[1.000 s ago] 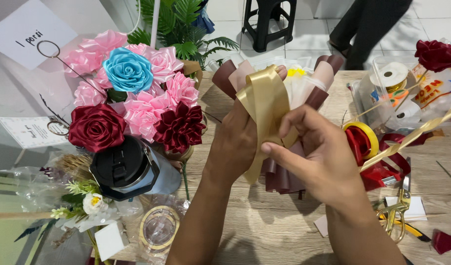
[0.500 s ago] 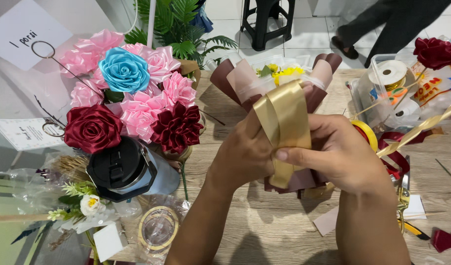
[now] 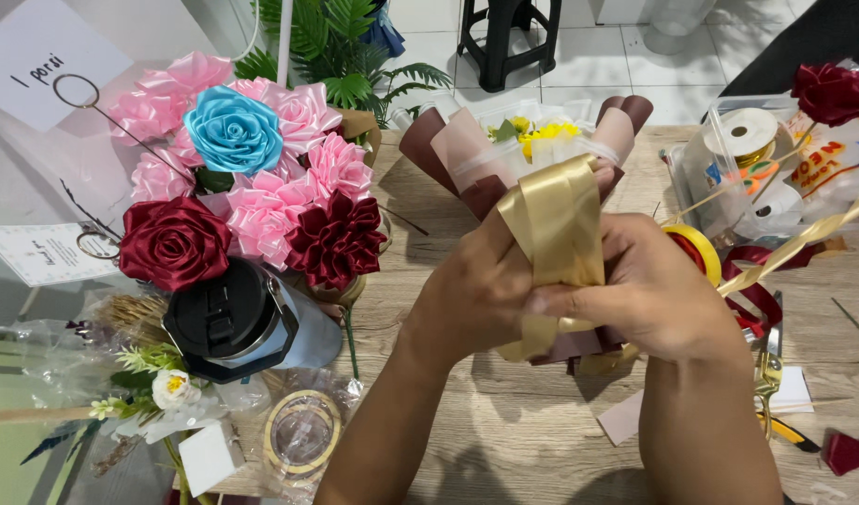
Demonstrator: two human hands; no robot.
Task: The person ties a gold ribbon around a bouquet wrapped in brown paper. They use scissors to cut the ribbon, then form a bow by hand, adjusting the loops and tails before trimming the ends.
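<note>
A wide gold ribbon (image 3: 556, 229) is looped over the middle of a small bouquet (image 3: 504, 140) wrapped in brown and beige paper, with yellow flowers at its top. My left hand (image 3: 472, 295) grips the ribbon and the bouquet's stem part from the left. My right hand (image 3: 654, 290) pinches the ribbon from the right, thumb pressed on its front. The bouquet's lower end is hidden behind both hands. A gold strip (image 3: 794, 243) runs from the hands toward the upper right.
A ribbon-rose arrangement (image 3: 242, 178) in pink, blue and dark red stands at left beside a black-lidded tumbler (image 3: 242, 323). A clear tape roll (image 3: 303, 430) lies near the front. Ribbon spools in a clear box (image 3: 757, 159), a yellow tape roll (image 3: 696, 248) and scissors (image 3: 771, 374) crowd the right.
The bouquet has tipped up and away from me, its top now showing the yellow flowers. Both hands closed in around the ribbon and shifted slightly right and down.
</note>
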